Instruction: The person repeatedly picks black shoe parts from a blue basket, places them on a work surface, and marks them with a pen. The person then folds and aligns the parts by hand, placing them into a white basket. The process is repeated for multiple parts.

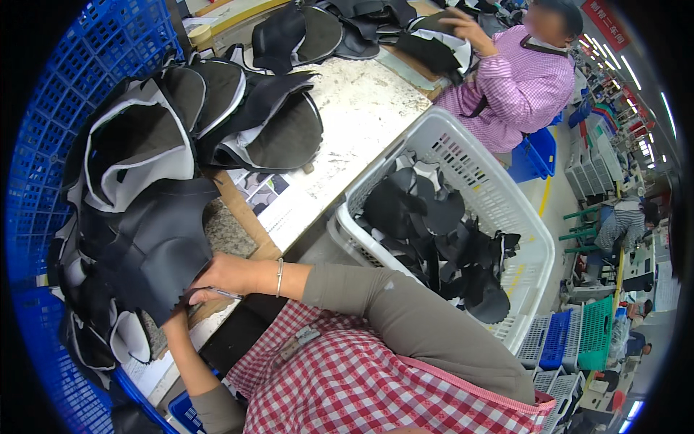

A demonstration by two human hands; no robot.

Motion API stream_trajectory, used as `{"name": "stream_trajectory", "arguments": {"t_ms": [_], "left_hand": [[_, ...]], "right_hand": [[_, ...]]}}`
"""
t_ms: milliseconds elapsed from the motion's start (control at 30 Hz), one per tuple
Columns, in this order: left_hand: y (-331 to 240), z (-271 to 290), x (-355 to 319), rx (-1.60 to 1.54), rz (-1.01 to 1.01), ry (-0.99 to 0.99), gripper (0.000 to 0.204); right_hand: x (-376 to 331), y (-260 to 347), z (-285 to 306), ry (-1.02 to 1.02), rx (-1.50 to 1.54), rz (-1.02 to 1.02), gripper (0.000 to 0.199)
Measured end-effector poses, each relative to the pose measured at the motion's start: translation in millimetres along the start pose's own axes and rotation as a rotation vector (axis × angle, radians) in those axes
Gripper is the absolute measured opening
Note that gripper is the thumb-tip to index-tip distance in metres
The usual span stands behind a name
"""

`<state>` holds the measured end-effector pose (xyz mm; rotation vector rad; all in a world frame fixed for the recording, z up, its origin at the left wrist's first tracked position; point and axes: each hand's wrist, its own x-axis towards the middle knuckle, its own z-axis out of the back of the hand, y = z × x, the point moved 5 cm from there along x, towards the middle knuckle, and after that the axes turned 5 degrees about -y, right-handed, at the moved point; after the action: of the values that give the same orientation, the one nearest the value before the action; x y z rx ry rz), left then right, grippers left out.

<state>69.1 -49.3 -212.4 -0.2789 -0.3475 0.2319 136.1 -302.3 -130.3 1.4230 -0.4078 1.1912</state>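
Observation:
A black leather shoe upper lies over the table's near left corner, its zigzag-cut edge toward me. My left hand grips that lower edge from beneath; most of its fingers are hidden by the leather. At the same edge, my right hand is closed, with a slim silver pen-like tool sticking out of it. Its fingertips touch or nearly touch the leather. Beyond the piece stand more black uppers with white lining and dark grey insides.
Tall blue crates wall off the left side. On the right, a grey-white plastic basket holds several black cut pieces. A printed sheet lies on the white tabletop. Across the table sits a co-worker in a pink checked top.

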Motion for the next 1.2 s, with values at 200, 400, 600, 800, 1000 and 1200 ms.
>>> {"name": "stream_trajectory", "arguments": {"t_ms": [200, 400, 600, 800, 1000, 1200], "left_hand": [[-15.0, -29.1, 53.3, 0.011, -0.098, 0.080, 0.054], [-60.8, -9.7, 62.0, -0.012, -0.127, 0.044, 0.053], [-61.4, -4.1, 57.2, -0.049, -0.139, 0.091, 0.052], [-63.7, 16.5, 81.7, -0.112, -0.131, 0.165, 0.051], [-78.4, 25.4, 97.0, -0.156, -0.141, 0.229, 0.051], [-73.5, 21.7, 96.4, -0.204, -0.140, 0.258, 0.050]], "right_hand": [[-8.7, -1.5, -0.2, 0.098, 0.259, -0.044, 0.019], [2.2, 9.1, 5.4, 0.126, 0.197, -0.127, 0.014], [-1.4, -5.9, -7.1, 0.325, 0.108, -0.457, 0.029], [-3.8, -25.7, -5.0, 0.177, 0.077, -0.832, 0.029], [-2.4, -24.4, -10.4, -0.003, -0.110, -0.739, 0.027], [4.7, -23.8, -20.1, -0.041, -0.397, -0.323, 0.018]]}}
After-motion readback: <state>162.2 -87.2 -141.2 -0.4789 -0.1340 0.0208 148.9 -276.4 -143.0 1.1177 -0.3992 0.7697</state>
